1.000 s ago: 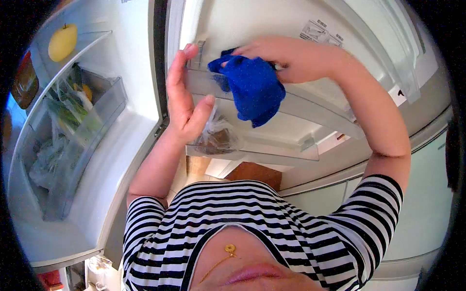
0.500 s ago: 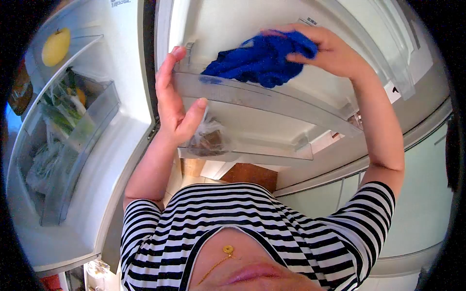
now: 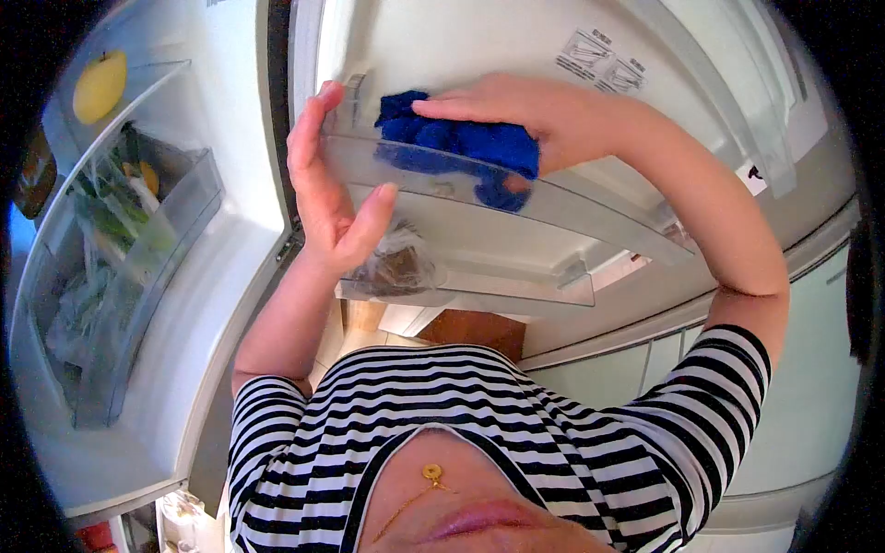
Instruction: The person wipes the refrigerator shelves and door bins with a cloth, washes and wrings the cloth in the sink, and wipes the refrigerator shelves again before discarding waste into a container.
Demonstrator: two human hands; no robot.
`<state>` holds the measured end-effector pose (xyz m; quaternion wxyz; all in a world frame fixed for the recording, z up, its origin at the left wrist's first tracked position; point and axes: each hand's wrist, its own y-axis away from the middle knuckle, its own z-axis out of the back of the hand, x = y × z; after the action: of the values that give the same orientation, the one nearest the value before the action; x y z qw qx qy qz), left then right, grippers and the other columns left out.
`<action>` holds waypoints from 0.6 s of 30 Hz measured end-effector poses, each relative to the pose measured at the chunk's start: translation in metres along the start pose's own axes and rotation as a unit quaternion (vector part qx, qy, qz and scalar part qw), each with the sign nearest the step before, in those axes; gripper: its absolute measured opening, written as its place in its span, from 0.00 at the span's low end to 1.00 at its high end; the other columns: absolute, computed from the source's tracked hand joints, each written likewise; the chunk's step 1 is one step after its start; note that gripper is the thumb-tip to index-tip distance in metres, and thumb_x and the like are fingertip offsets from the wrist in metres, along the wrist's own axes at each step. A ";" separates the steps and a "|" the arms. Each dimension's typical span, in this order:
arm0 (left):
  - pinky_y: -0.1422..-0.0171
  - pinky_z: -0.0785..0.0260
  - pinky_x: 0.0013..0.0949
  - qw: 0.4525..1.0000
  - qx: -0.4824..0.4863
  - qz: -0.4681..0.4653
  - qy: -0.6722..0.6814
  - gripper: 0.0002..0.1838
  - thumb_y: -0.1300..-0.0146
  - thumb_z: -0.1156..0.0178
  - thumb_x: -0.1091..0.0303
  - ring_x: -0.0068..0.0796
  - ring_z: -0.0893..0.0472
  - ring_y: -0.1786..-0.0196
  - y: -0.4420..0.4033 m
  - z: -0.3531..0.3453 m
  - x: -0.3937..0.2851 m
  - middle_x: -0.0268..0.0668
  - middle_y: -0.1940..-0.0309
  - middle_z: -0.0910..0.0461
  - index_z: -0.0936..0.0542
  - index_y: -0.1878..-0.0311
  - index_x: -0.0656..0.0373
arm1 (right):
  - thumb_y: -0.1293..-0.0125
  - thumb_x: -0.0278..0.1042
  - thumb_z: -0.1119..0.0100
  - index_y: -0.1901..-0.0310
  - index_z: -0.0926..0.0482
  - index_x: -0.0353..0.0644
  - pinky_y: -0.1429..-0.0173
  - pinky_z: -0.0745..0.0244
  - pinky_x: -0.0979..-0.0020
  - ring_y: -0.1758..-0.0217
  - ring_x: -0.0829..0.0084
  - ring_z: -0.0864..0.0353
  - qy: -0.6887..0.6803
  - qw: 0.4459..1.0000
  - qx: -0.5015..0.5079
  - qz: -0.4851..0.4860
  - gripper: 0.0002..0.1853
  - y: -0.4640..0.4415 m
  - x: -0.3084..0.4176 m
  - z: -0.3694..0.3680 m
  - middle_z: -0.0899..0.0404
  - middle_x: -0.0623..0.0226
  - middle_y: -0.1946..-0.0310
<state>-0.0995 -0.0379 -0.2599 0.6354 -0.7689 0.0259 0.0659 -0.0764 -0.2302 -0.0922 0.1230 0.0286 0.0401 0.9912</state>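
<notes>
A: Right hand (image 3: 548, 106): gripping what?
B: Blue cloth (image 3: 461, 138), fingers closed over it. Inside clear upper fridge-door bin (image 3: 595, 209), partly showing through.
A: Left hand (image 3: 323, 189)?
B: Open, thumb apart, at hinge-side end. Below, in lower bin (image 3: 544, 298): plastic bag (image 3: 396, 263).

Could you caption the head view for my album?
Right hand holding a blue cloth at a clear fridge-door shelf, left hand beside the shelf's end.
</notes>
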 end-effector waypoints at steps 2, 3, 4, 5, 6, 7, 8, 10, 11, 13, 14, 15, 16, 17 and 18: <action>0.28 0.57 0.42 1.000 -0.003 0.003 0.001 0.43 0.49 0.43 0.73 0.44 0.46 0.30 0.001 0.000 0.002 0.52 0.34 0.47 0.53 0.31 0.66 | 0.61 0.27 0.31 0.33 0.42 0.54 0.39 0.35 0.60 0.45 0.51 0.29 -0.012 1.000 0.005 0.020 0.49 -0.015 -0.004 0.000 0.29 0.54 0.45; 0.28 0.57 0.42 1.000 -0.005 0.005 0.004 0.42 0.48 0.43 0.71 0.44 0.46 0.30 0.002 0.000 0.004 0.52 0.34 0.47 0.53 0.31 0.66 | 0.61 0.28 0.31 0.34 0.40 0.53 0.41 0.34 0.60 0.46 0.51 0.29 -0.008 0.999 0.002 0.038 0.47 -0.021 -0.008 -0.001 0.28 0.53 0.46; 0.28 0.58 0.42 1.000 -0.007 0.006 0.008 0.42 0.47 0.44 0.70 0.44 0.46 0.30 0.003 0.001 0.005 0.52 0.34 0.48 0.53 0.31 0.66 | 0.61 0.30 0.31 0.35 0.38 0.53 0.42 0.33 0.60 0.47 0.50 0.28 -0.004 0.998 0.000 0.055 0.45 -0.026 -0.010 -0.001 0.27 0.53 0.48; 0.28 0.58 0.42 1.000 -0.008 0.006 0.006 0.42 0.47 0.44 0.70 0.44 0.46 0.30 0.004 0.001 0.007 0.52 0.34 0.48 0.53 0.31 0.66 | 0.61 0.30 0.31 0.35 0.38 0.53 0.42 0.33 0.60 0.47 0.50 0.28 -0.004 0.998 0.001 0.057 0.45 -0.030 -0.012 -0.003 0.27 0.53 0.48; 0.28 0.58 0.42 1.000 -0.010 0.013 0.020 0.41 0.45 0.45 0.66 0.44 0.46 0.30 0.006 0.002 0.009 0.52 0.34 0.48 0.53 0.32 0.66 | 0.60 0.31 0.31 0.36 0.35 0.53 0.43 0.33 0.60 0.48 0.51 0.28 0.015 0.997 -0.016 0.080 0.43 -0.033 -0.013 -0.004 0.26 0.53 0.49; 0.28 0.58 0.43 0.999 -0.013 0.021 0.033 0.40 0.43 0.46 0.63 0.43 0.47 0.30 0.007 0.002 0.010 0.52 0.34 0.48 0.52 0.32 0.67 | 0.60 0.32 0.31 0.38 0.32 0.52 0.44 0.33 0.61 0.49 0.52 0.27 0.033 0.994 -0.034 0.103 0.41 -0.036 -0.013 -0.006 0.26 0.53 0.49; 0.28 0.58 0.43 0.999 -0.014 0.021 0.031 0.40 0.43 0.46 0.63 0.43 0.47 0.30 0.007 0.003 0.007 0.52 0.34 0.48 0.52 0.32 0.67 | 0.60 0.32 0.31 0.38 0.32 0.52 0.44 0.33 0.61 0.49 0.52 0.27 0.032 0.993 -0.033 0.106 0.41 -0.040 -0.012 -0.006 0.26 0.53 0.49; 0.27 0.59 0.42 0.998 -0.026 0.031 0.052 0.40 0.40 0.49 0.55 0.43 0.47 0.30 0.004 0.000 0.005 0.52 0.34 0.48 0.52 0.32 0.67 | 0.59 0.30 0.32 0.40 0.30 0.51 0.37 0.39 0.62 0.43 0.56 0.33 0.024 0.996 0.001 0.090 0.38 -0.046 -0.008 -0.002 0.31 0.56 0.44; 0.27 0.59 0.42 0.998 -0.026 0.031 0.050 0.40 0.40 0.49 0.55 0.43 0.47 0.30 0.004 0.001 0.004 0.52 0.34 0.48 0.52 0.32 0.67 | 0.59 0.30 0.32 0.40 0.30 0.51 0.37 0.39 0.62 0.43 0.56 0.33 0.023 0.995 0.001 0.092 0.38 -0.049 -0.007 -0.001 0.31 0.56 0.44; 0.27 0.59 0.49 0.996 -0.051 0.065 0.044 0.44 0.42 0.44 0.44 0.47 0.46 0.30 0.004 -0.003 0.004 0.50 0.35 0.44 0.51 0.31 0.58 | 0.57 0.30 0.32 0.45 0.25 0.48 0.39 0.36 0.62 0.44 0.57 0.32 -0.007 0.998 0.007 0.066 0.31 -0.052 -0.005 -0.001 0.29 0.56 0.48; 0.27 0.59 0.49 0.996 -0.050 0.065 0.043 0.44 0.42 0.44 0.44 0.47 0.46 0.30 0.004 -0.004 0.004 0.50 0.35 0.44 0.51 0.31 0.58 | 0.57 0.30 0.32 0.45 0.25 0.48 0.39 0.36 0.62 0.44 0.57 0.32 -0.008 0.998 0.006 0.067 0.31 -0.055 -0.005 -0.002 0.29 0.56 0.48; 0.27 0.59 0.49 0.996 -0.055 0.065 0.040 0.44 0.42 0.44 0.43 0.47 0.46 0.30 0.005 -0.004 0.005 0.50 0.35 0.44 0.51 0.31 0.59 | 0.56 0.32 0.32 0.49 0.24 0.46 0.43 0.33 0.63 0.48 0.58 0.29 0.008 0.997 -0.017 0.077 0.27 -0.060 -0.005 -0.005 0.27 0.56 0.53; 0.28 0.58 0.49 0.995 -0.060 0.065 0.038 0.44 0.42 0.45 0.42 0.47 0.45 0.30 0.006 -0.004 0.006 0.50 0.35 0.44 0.50 0.31 0.59 | 0.54 0.35 0.32 0.53 0.22 0.45 0.47 0.31 0.63 0.52 0.58 0.27 0.025 0.995 -0.039 0.086 0.23 -0.065 -0.005 -0.008 0.26 0.56 0.57; 0.28 0.58 0.49 0.995 -0.059 0.064 0.037 0.44 0.42 0.45 0.42 0.47 0.45 0.30 0.006 -0.004 0.008 0.50 0.35 0.44 0.50 0.31 0.59 | 0.54 0.35 0.32 0.53 0.22 0.45 0.47 0.31 0.63 0.52 0.58 0.27 0.025 0.995 -0.040 0.087 0.23 -0.070 -0.004 -0.009 0.26 0.56 0.57; 0.28 0.57 0.45 0.997 -0.048 0.048 0.024 0.42 0.41 0.47 0.45 0.44 0.45 0.31 0.006 -0.004 0.010 0.50 0.35 0.45 0.49 0.32 0.62 | 0.53 0.40 0.33 0.57 0.21 0.44 0.52 0.29 0.62 0.57 0.58 0.25 0.070 0.995 -0.058 0.043 0.20 -0.076 -0.002 -0.011 0.25 0.56 0.62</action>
<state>-0.0905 -0.0421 -0.2660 0.5927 -0.7980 0.0750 0.0786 -0.0570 -0.1579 -0.1102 0.0790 -0.0465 -0.0105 0.9957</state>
